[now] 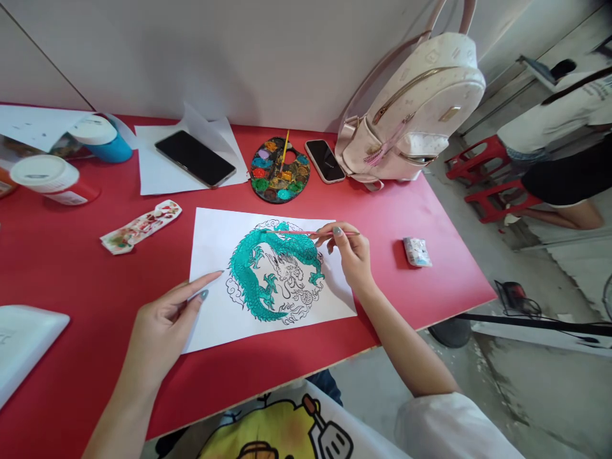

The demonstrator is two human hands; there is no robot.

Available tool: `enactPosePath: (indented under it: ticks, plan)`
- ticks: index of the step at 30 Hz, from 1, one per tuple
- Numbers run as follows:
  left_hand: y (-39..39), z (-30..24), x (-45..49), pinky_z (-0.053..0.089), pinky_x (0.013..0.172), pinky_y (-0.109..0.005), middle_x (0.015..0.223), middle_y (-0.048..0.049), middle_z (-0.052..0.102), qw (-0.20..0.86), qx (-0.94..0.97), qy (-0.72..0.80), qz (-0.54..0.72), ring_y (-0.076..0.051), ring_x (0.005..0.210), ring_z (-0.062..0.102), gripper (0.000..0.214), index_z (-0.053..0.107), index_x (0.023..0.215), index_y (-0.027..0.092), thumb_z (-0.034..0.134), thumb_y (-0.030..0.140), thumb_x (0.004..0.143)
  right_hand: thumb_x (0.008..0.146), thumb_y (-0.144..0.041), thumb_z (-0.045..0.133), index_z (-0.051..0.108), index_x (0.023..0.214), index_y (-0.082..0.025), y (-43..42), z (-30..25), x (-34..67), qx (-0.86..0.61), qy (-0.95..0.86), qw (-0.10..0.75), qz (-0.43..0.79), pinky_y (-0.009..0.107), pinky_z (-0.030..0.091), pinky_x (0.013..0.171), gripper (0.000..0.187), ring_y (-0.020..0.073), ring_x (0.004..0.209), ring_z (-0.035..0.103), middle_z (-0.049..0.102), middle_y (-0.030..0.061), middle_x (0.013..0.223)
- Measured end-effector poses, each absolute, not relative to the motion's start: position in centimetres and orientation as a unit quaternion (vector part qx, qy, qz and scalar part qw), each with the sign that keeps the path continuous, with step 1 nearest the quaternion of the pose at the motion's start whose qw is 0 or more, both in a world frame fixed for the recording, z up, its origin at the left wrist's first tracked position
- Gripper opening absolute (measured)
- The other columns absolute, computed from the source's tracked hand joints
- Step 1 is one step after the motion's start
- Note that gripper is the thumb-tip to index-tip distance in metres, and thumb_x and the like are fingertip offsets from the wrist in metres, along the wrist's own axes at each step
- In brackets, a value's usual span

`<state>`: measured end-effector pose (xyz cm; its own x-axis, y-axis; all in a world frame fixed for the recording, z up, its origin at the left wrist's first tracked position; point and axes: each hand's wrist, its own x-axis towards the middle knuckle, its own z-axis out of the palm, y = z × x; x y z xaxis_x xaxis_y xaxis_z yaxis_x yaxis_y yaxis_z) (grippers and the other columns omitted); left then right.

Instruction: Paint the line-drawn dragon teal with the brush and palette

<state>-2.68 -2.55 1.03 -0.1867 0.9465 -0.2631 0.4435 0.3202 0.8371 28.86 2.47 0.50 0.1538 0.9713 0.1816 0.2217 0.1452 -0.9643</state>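
Observation:
My right hand pinches a thin pink paintbrush. The brush points left, its tip at the upper part of a dragon drawing on a white sheet of paper. Teal paint covers the dragon's body; its head and the clouds around it are bare black outline. My left hand lies at the sheet's left edge, index finger and thumb stretched out over the paper and apart, the other fingers curled. Beyond the sheet sits a paint palette with several colours and a yellow-handled brush on it.
A black phone lies on white papers, another phone beside a pale pink backpack. Paint-stained tissue, lidded jars and a white case are at left. A small packet lies right. People sit on red stools.

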Motion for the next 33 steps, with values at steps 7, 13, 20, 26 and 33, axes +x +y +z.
enactPosePath:
  ticks: [7,13,20,26,33]
  plan:
    - [-2.56,1.27,-2.53,0.061,0.083,-0.017,0.118,0.0008,0.084,0.405,0.490,0.706,0.313,-0.021,0.113,0.078,0.041,0.085,0.118,0.032,0.063,0.043,0.086,0.104,-0.061,0.054,0.075,0.089,-0.023,2.40,0.44,28.87,-0.546,-0.542,0.536,0.348,0.032,0.051,0.060,0.046,0.0190,0.072,0.075,0.081,0.0074,0.087]
    - [-2.55,1.30,-2.49,0.061,0.091,-0.020,0.120,0.0017,0.084,0.402,0.496,0.704,0.311,-0.022,0.117,0.077,0.041,0.085,0.119,0.032,0.061,0.042,0.087,0.103,-0.062,0.055,0.077,0.089,-0.023,2.37,0.16,28.74,-0.544,-0.553,0.522,0.355,0.032,0.053,0.061,0.047,0.0192,0.073,0.074,0.082,0.0079,0.089]
    - [-2.62,1.11,-2.55,0.061,0.082,-0.018,0.119,0.0011,0.084,0.395,0.495,0.711,0.308,-0.021,0.109,0.079,0.044,0.085,0.120,0.031,0.062,0.044,0.085,0.104,-0.063,0.054,0.076,0.089,-0.023,2.42,0.19,28.82,-0.545,-0.551,0.526,0.350,0.031,0.052,0.060,0.049,0.0184,0.072,0.074,0.081,0.0077,0.087]
    - [-2.61,1.12,-2.61,0.061,0.077,-0.017,0.116,0.0008,0.085,0.403,0.489,0.709,0.310,-0.021,0.108,0.078,0.044,0.084,0.121,0.030,0.063,0.044,0.085,0.104,-0.059,0.058,0.077,0.090,-0.024,2.45,0.25,28.71,-0.508,-0.561,0.536,0.373,0.031,0.049,0.059,0.042,0.0181,0.071,0.074,0.080,0.0067,0.087]
    - [-2.53,1.44,-2.54,0.060,0.078,-0.016,0.117,0.0007,0.084,0.414,0.486,0.705,0.310,-0.020,0.111,0.078,0.043,0.085,0.119,0.031,0.063,0.043,0.085,0.104,-0.058,0.057,0.077,0.092,-0.024,2.39,0.16,28.84,-0.513,-0.561,0.532,0.372,0.031,0.050,0.061,0.042,0.0178,0.074,0.074,0.080,0.0065,0.091]
